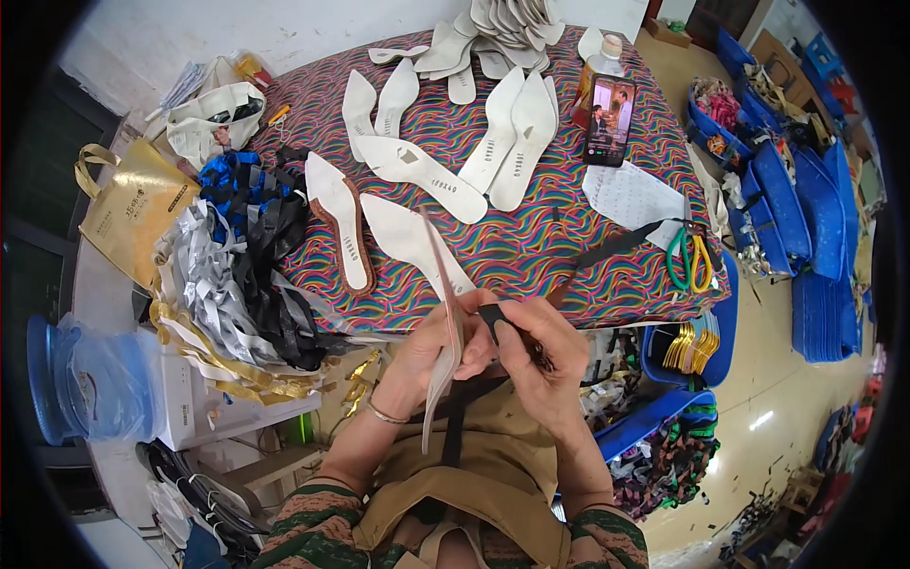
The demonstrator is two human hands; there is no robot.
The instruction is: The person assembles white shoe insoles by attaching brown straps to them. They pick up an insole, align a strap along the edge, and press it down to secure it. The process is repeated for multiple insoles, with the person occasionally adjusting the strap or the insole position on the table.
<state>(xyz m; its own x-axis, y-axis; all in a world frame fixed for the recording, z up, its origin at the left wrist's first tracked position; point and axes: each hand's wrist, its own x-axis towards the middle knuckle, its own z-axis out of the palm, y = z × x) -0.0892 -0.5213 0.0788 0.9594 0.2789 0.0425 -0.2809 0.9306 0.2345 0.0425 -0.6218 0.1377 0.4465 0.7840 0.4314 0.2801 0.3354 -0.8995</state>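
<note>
Close to my body, at the near edge of the table, my left hand (424, 353) is closed on a shoe insole (439, 387), turned almost edge-on. Beside it, my right hand (548, 356) pinches a short black strip (492, 314) between thumb and fingers, right up against the insole. Just beyond my hands, a pale pointed insole (409, 233) lies on the patterned cloth. To its left rests an insole with a brown edge (338, 220). Farther back lie several more loose insoles (422, 177), with a large stack (512, 24) behind them.
Piled strips in silver, black and blue (213, 261) cover the table's left side, near a gold paper bag (133, 211). At right are a propped phone (609, 121), a bottle (607, 59), paper (637, 204) and scissors (700, 261). Blue bins (823, 213) stand on the floor.
</note>
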